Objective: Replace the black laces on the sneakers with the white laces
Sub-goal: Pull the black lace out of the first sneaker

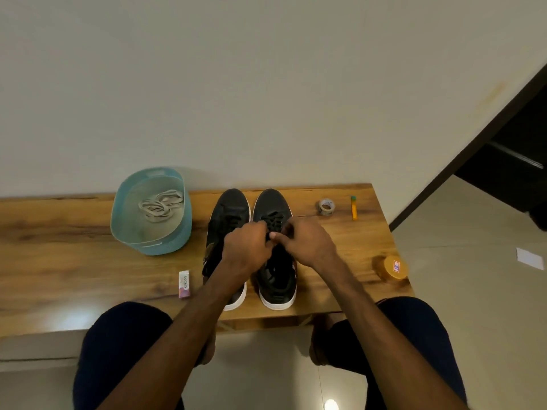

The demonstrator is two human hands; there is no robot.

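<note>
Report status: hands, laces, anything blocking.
Left hand and right hand both pinching black laces on right-side sneaker. White laces lying in teal basket. Nothing blocking.

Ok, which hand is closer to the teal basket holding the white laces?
Left. The left hand is just right of the teal basket, above the sneakers; the right hand is beyond it, farther right. Both pinch the black laces on the right sneaker.
</note>
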